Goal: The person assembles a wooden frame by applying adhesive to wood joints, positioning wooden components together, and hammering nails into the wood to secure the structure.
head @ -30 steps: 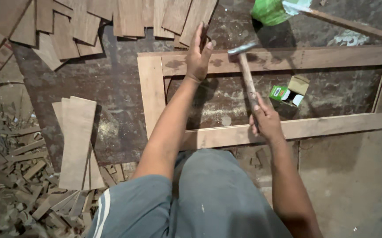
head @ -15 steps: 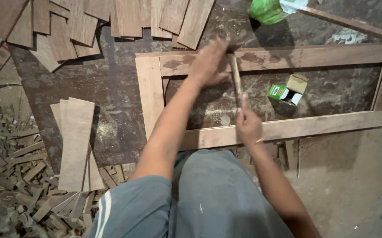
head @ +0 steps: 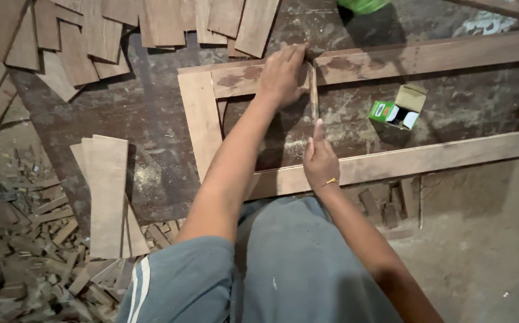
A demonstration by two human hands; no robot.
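Note:
A rectangular wooden frame point(head: 199, 113) lies flat on the dark floor. My left hand point(head: 280, 75) presses down on the frame's far rail, fingers together near the hammer's head. My right hand point(head: 320, 160) grips the wooden handle of a hammer point(head: 313, 90), which points away from me with its head down on the far rail beside my left fingers. The head itself is mostly hidden by my left hand. My grey-clad knees fill the bottom of the view.
A small open green and white box point(head: 394, 110) sits inside the frame. Flat wooden boards point(head: 164, 24) are spread along the top, two more boards point(head: 107, 191) lie at left, and wood scraps point(head: 26, 239) pile at lower left. A green object point(head: 364, 5) is at the top edge.
The hammer has swung down from a raised tilt to lie against the far rail. My right hand moved left and down toward the near rail. My left hand stayed on the far rail.

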